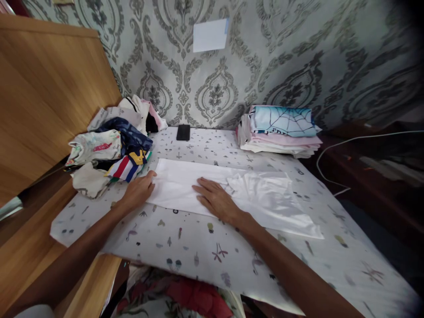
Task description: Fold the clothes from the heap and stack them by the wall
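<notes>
A white garment lies lengthwise across the patterned table cover, smooth at its left part and wrinkled toward the right. At its left end, my left hand has its fingers closed on the edge of the cloth. My right hand rests flat on the middle of the garment with fingers spread, holding nothing.
Loose, crumpled clothes are heaped at the back left beside a wooden panel. A stack of folded clothes stands at the back right. A dark phone lies near the wall, and a white cable hangs at the right.
</notes>
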Demonstrator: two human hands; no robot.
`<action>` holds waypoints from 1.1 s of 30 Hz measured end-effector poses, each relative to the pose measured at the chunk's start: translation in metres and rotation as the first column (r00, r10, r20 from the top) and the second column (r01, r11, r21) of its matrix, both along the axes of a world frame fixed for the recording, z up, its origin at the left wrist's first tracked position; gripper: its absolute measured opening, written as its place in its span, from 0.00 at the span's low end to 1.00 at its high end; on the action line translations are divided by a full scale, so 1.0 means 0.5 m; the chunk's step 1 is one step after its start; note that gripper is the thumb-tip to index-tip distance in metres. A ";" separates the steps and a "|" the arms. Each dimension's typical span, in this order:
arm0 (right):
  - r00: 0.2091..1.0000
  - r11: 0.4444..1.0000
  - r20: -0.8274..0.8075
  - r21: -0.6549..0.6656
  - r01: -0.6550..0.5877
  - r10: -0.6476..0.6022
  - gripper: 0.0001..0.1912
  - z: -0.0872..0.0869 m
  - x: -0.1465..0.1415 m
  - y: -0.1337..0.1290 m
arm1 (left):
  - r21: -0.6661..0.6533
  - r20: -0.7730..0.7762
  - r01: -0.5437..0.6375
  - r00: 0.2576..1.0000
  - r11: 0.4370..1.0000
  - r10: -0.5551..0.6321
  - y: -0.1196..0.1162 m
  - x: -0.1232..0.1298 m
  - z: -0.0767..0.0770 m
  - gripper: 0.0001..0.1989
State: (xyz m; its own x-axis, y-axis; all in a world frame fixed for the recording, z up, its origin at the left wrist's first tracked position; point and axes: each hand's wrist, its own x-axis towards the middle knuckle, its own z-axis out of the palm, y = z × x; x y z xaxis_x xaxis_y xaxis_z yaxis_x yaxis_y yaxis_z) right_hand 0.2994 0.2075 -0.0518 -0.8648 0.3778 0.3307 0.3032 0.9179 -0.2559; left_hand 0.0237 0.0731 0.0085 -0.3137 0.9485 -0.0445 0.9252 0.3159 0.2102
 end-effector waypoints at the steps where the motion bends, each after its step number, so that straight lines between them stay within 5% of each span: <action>1: 1.000 1.000 -0.004 -0.003 0.000 0.000 0.21 0.000 0.000 0.000 | -0.007 -0.009 -0.005 1.000 1.000 0.005 -0.001 0.002 0.000 0.19; 7: 1.000 1.000 -0.013 0.009 -0.002 0.002 0.21 0.008 -0.001 -0.004 | 0.090 -0.164 0.034 0.986 0.995 -0.019 -0.005 0.020 -0.010 0.18; 11: 1.000 0.999 0.002 0.026 0.020 -0.020 0.22 0.014 -0.004 -0.012 | 0.186 -0.042 0.296 0.955 0.937 -0.293 0.010 0.066 -0.039 0.23; 16: 0.992 0.999 0.113 0.027 0.047 -0.050 0.26 0.010 -0.005 -0.019 | 0.058 0.034 0.511 0.858 0.858 -0.513 0.026 0.089 -0.081 0.33; 26: 0.993 0.999 0.114 0.026 0.034 -0.037 0.24 0.019 -0.016 -0.041 | 0.104 -0.088 0.331 0.942 0.938 -0.323 0.018 -0.025 -0.102 0.29; 33: 0.994 0.997 0.088 0.030 -0.064 0.062 0.25 0.031 -0.152 -0.144 | 0.192 0.018 0.100 0.994 0.976 -0.105 0.153 -0.099 -0.066 0.22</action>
State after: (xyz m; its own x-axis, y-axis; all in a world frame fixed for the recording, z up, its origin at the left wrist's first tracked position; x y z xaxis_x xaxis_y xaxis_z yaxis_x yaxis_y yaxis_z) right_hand 0.2235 0.1353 -0.0362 -0.9126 0.3120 0.2643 0.2644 0.9433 -0.2006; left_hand -0.0259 0.1495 -0.0246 -0.2155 0.9675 0.1326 0.9435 0.1712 0.2839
